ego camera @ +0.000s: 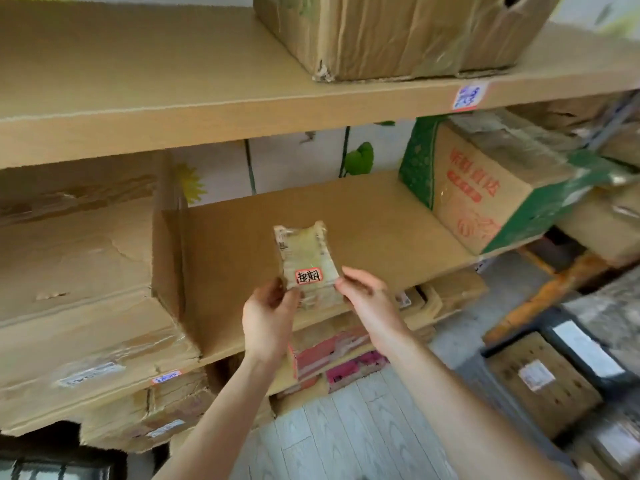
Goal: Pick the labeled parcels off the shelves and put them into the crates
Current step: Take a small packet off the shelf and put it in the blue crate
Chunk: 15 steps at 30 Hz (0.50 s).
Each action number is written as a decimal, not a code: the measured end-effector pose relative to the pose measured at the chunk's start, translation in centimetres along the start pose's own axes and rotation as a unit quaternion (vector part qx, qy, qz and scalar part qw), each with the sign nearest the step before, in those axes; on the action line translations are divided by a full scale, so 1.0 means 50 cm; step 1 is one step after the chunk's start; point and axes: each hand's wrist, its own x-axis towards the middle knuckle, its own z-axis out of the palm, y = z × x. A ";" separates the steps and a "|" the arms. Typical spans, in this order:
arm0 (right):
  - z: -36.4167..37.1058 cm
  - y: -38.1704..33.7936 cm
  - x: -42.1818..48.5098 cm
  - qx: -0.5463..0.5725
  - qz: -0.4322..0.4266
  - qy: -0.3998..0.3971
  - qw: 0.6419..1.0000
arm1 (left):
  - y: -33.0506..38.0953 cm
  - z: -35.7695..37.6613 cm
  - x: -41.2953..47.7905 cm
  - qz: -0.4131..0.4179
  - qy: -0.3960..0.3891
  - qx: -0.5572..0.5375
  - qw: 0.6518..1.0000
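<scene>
A small flat parcel (306, 258), wrapped in tape and bearing a red-framed handwritten label, is held up in front of the middle shelf (346, 220). My left hand (268, 313) pinches its lower left corner. My right hand (363, 292) pinches its lower right edge. The parcel is above the shelf's front edge, tilted upright toward me. A dark crate (588, 348) holding a labeled cardboard parcel stands on the floor at the lower right.
A big cardboard box (76, 271) fills the middle shelf's left side; a green-and-brown box (485, 188) sits at its right. Another worn box (398, 32) rests on the top shelf. Pink and brown boxes (332, 355) lie on the bottom shelf above the grey wood floor (339, 427).
</scene>
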 end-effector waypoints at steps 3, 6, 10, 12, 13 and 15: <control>-0.089 0.022 -0.062 0.047 0.016 0.096 0.994 | 0.010 0.076 -0.059 0.023 -0.071 0.014 0.997; -0.198 0.072 -0.133 0.099 0.038 0.194 0.975 | 0.001 0.176 -0.144 0.024 -0.164 0.018 0.986; -0.357 0.152 -0.234 0.166 0.073 0.304 0.935 | -0.022 0.335 -0.262 0.061 -0.269 0.054 0.960; -0.458 0.192 -0.289 0.173 0.073 0.348 0.918 | -0.027 0.431 -0.341 0.076 -0.325 0.053 0.941; -0.509 0.210 -0.317 0.172 0.073 0.366 0.912 | -0.030 0.480 -0.382 0.080 -0.347 0.052 0.933; -0.616 0.249 -0.374 0.175 0.078 0.397 0.897 | -0.035 0.577 -0.471 0.077 -0.381 0.051 0.920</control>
